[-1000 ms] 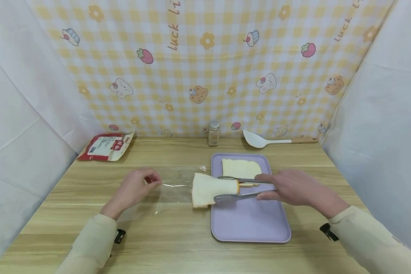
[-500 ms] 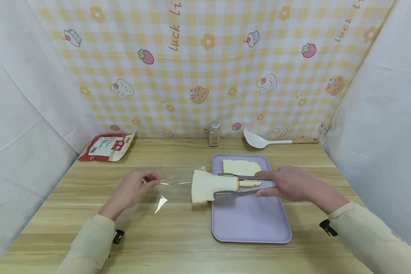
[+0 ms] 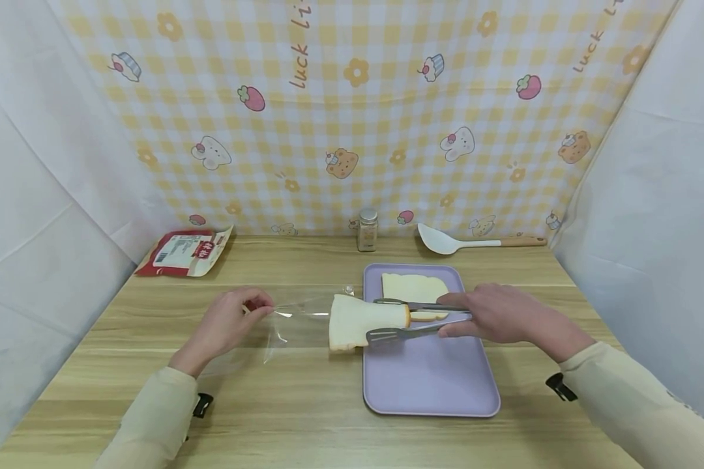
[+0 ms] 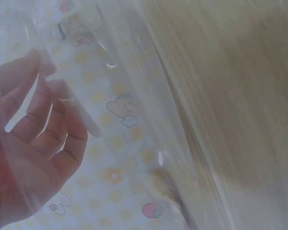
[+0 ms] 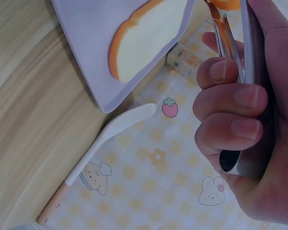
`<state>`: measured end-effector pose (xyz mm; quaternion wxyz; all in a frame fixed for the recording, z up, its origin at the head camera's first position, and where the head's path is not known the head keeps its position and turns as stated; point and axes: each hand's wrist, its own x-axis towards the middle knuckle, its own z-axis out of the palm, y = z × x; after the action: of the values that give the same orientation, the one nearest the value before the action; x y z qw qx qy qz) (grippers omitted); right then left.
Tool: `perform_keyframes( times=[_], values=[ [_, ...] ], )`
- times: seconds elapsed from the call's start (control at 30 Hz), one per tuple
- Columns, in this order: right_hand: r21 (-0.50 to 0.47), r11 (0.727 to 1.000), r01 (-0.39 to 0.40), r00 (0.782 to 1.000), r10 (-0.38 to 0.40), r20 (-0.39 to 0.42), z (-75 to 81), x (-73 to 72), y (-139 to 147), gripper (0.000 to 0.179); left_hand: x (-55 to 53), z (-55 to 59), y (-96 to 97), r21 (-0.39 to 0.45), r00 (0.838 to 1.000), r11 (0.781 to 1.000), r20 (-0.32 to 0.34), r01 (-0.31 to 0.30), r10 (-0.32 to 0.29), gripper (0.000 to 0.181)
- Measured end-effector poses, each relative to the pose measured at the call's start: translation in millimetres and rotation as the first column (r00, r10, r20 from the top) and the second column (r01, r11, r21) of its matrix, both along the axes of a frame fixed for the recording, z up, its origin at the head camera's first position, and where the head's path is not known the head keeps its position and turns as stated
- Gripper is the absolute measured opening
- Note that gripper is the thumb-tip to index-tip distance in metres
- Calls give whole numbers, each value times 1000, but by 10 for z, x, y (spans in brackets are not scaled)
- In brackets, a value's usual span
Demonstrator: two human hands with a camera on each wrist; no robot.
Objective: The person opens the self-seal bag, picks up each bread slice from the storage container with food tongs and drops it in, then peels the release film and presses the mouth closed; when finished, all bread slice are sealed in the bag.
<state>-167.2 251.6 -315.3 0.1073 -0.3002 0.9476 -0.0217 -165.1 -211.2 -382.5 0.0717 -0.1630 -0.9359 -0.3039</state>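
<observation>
My left hand (image 3: 229, 322) pinches the edge of a clear plastic bag (image 3: 305, 332) between thumb and fingers. In the left wrist view the see-through film hangs in front of that hand (image 4: 43, 129). My right hand (image 3: 504, 314) grips metal tongs (image 3: 407, 332), its fingers curled round the handle in the right wrist view. Between the tongs' ends a bread slice (image 3: 360, 322) is squeezed so its near end bunches up. The slice's wide left end overlaps the bag's right part. A second bread slice (image 3: 413, 284) lies on the lilac tray (image 3: 428, 384) beneath and behind the tongs.
A red and white food packet (image 3: 182, 253) lies at the back left. At the back stand a small glass shaker (image 3: 367, 230) and, to its right, a white spatula (image 3: 446, 242) with a wooden handle. A patterned cloth (image 3: 352, 117) hangs behind the wooden table (image 3: 258, 417).
Very little differs. The bread in the tongs has shifted slightly, and the glints on the clear bag have changed. Both hands keep their holds in nearly the same places.
</observation>
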Motion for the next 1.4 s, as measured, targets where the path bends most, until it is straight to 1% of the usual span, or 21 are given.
perform_keyframes(
  times=[0.3, 0.6, 0.77, 0.9, 1.17, 1.27, 1.4],
  values=[
    [-5, 1000, -26, 998, 25, -52, 5, 10, -17, 71, -3, 23, 5, 8, 1000, 1000, 5, 11, -11, 5],
    [-12, 999, -43, 997, 42, -60, -26, -13, -69, 73, 5, 60, 50, -1, 1000, 1000, 23, 13, -13, 7],
    [-17, 998, -65, 995, 64, -76, -62, -26, -112, 71, 1, 64, 72, -2, 999, 1000, 29, 20, -20, 6],
    [-14, 997, -78, 993, 77, -94, -105, -37, -146, 70, 3, 65, 91, -1, 999, 1000, 32, 15, -15, 6],
    [-33, 995, -97, 991, 94, -96, -195, -78, -290, 69, 14, 49, 110, 6, 1000, 1000, 9, 27, -27, 5],
    [-38, 995, -90, 992, 87, -90, -238, -103, -343, 69, 17, 51, 120, 8, 1000, 1000, 4, 28, -28, 5],
    [-58, 993, -104, 991, 98, -95, -298, -141, -396, 68, 20, 60, 130, 7, 1000, 1000, -2, 27, -27, 5]
  ],
)
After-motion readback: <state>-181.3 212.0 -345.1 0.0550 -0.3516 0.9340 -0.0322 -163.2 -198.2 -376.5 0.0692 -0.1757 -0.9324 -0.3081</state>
